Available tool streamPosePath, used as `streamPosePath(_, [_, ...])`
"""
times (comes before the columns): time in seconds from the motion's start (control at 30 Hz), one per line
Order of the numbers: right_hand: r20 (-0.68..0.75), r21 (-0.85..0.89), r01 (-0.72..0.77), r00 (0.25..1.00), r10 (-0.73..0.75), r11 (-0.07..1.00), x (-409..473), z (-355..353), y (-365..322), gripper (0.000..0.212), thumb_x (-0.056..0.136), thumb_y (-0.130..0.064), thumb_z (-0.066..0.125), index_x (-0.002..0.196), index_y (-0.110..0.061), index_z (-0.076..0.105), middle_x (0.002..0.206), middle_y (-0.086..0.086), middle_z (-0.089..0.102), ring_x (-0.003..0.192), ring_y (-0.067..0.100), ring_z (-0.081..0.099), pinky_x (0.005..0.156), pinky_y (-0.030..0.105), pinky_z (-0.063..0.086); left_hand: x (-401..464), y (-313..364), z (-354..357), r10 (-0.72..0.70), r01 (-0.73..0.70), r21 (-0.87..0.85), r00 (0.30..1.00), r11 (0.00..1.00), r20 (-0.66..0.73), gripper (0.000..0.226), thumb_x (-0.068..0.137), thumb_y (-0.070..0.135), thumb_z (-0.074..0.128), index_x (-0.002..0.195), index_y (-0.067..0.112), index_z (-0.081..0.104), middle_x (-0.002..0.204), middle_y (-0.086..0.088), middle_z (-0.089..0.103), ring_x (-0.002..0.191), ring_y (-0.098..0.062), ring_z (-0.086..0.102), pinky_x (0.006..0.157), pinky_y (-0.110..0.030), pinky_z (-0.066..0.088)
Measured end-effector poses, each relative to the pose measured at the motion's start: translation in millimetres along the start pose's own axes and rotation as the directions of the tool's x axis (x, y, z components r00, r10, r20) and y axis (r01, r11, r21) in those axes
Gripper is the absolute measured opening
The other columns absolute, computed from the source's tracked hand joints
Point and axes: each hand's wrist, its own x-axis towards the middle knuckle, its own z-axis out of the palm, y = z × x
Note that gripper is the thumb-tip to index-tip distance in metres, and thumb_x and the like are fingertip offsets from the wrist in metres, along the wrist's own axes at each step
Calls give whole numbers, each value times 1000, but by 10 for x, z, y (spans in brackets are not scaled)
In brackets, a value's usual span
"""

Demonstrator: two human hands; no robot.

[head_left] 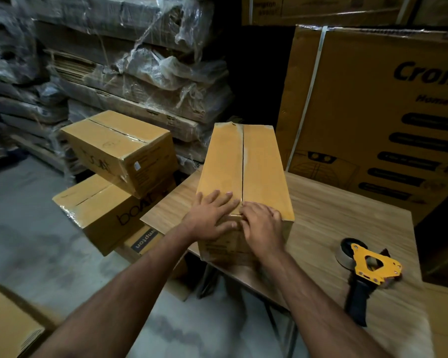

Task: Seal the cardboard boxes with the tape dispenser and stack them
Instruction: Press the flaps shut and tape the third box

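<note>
A long cardboard box (246,166) lies on the wooden table (329,228), its top flaps closed with clear tape along the centre seam. My left hand (210,218) presses flat on the near end of its top. My right hand (263,226) rests beside it at the seam's near edge, fingers bent over the box's corner. The yellow tape dispenser (365,267) with a black handle lies on the table to the right, untouched. Two sealed boxes (119,151) are stacked on the floor to the left.
A flat box (150,241) sits under the stack by the table's left edge. Plastic-wrapped cardboard bundles (130,73) fill the back. A big printed carton (373,112) stands behind the table. More cardboard (5,329) lies at the bottom left on the concrete floor.
</note>
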Motion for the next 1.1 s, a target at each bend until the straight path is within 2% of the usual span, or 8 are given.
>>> streamPosePath(0.13, [31, -120, -50, 998, 54, 991, 22, -17, -155, 27, 92, -22, 62, 117, -29, 59, 124, -8, 57, 116, 19, 47, 94, 40, 36, -221, 48, 36, -317, 314, -113, 948, 943, -9, 73, 93, 66, 44, 152, 52, 4, 165, -12, -10, 149, -44, -2, 115, -63, 24])
streamPosePath(0.23, [11, -105, -86, 996, 88, 991, -12, -73, -187, 15, 93, -19, 60, 105, -28, 62, 114, -8, 62, 108, 17, 47, 88, 38, 37, -273, 172, 5, -366, 364, -145, 930, 920, 9, 70, 94, 63, 45, 151, 54, 7, 164, -12, -8, 139, -41, 25, 103, -57, 45])
streamPosePath(0.4, [-28, -91, -133, 991, 131, 987, -196, -92, -202, 14, 98, -23, 52, 102, -25, 66, 107, -3, 68, 104, 18, 53, 91, 37, 35, -474, 322, 15, -409, 407, -97, 913, 908, -2, 68, 96, 61, 43, 152, 52, 4, 164, -16, -5, 133, -39, 35, 93, -51, 53])
streamPosePath(0.6, [-90, 79, -316, 942, 323, 945, -468, 60, -463, 35, 96, -31, 49, 124, -14, 61, 133, 0, 58, 134, 21, 42, 113, 58, 24, -747, 844, -51, -510, 509, -61, 860, 858, 13, 78, 99, 47, 51, 157, 36, 0, 159, -31, -4, 128, -43, 43, 92, -44, 54])
streamPosePath(0.7, [-152, 309, -391, 880, 451, 867, -338, 8, -337, 35, 97, -30, 46, 104, -3, 68, 116, 13, 63, 117, 28, 49, 101, 42, 39, -869, 1150, -134, -439, 438, -64, 899, 897, 6, 60, 100, 36, 51, 151, 16, 26, 151, -37, 19, 110, -36, 60, 81, -39, 58])
streamPosePath(0.83, [-102, 207, -563, 801, 590, 800, -109, -57, -222, 35, 96, -35, 55, 115, -6, 61, 128, 11, 50, 118, 26, 46, 98, 38, 43, -876, 1078, -197, -245, 218, -169, 956, 961, -163, 36, 99, 44, 48, 121, 17, 56, 124, -11, 52, 103, -23, 54, 88, -37, 53])
streamPosePath(1.0, [-81, 75, -494, 863, 499, 866, -105, 68, -185, 34, 94, -41, 58, 120, -20, 54, 132, 5, 41, 125, 24, 40, 103, 46, 43, -690, 585, -136, -47, 44, -145, 999, 988, -19, 78, 88, 68, 52, 149, 22, 33, 160, -13, 20, 149, -32, 11, 121, -50, 10])
streamPosePath(1.1, [-20, 59, -312, 949, 313, 948, -53, 1, 41, 32, 98, -36, 54, 127, -24, 56, 133, 1, 45, 127, 21, 40, 107, 48, 38, -506, 398, -90, 76, -73, -52, 995, 996, 61, 99, 80, 77, 53, 157, 27, 15, 165, -10, 8, 151, -30, 6, 123, -50, 9])
